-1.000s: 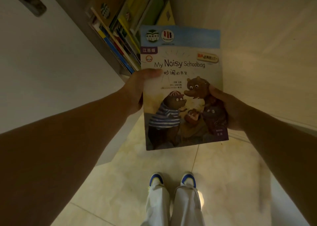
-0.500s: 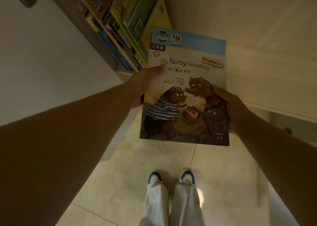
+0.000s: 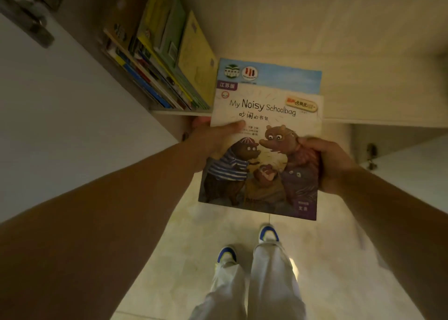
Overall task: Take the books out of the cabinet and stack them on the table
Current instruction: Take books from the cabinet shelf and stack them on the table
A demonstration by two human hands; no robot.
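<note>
I hold a thin picture book, "My Noisy Schoolbag", cover up, in front of the cabinet. Its cover shows cartoon bears under a blue top band. My left hand grips its left edge, thumb on the cover. My right hand grips its right edge. The book is out of the cabinet and hangs over the floor. Several more books lean together on the cabinet shelf, up and left of the held book. No table is in view.
A white cabinet door stands open on the left, with a dark handle near the top. Another open door with a hinge is at the right. Pale floor tiles and my shoes are below.
The book has come further out of the cabinet, toward me and slightly right. My right foot has stepped forward. More of the shelved books shows now.
</note>
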